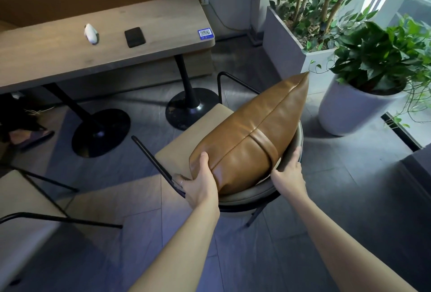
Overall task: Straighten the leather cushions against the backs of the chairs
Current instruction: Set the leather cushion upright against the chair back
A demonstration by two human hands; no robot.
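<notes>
Tan leather cushion (251, 133) on chair (245, 195), leaning askew against curved backrest, far corner toward 1 o'clock. Left hand (200, 185) grips near end; right hand (289, 172) half-open behind cushion. Straightening underway; second chair (21, 221) at 8 o'clock, cushion not visible.

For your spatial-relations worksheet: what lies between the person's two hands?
In the head view, the near end of the brown leather cushion lies between the left hand and the right hand.

Open floor (349, 198) lies right of the chair (186, 142) — room to reach round. Beyond it, a white pot (349, 114) and grey planter (284, 42) crowd the far corner; the table (93, 42) blocks the left — its black bases (191, 107) stand near the seat.
</notes>
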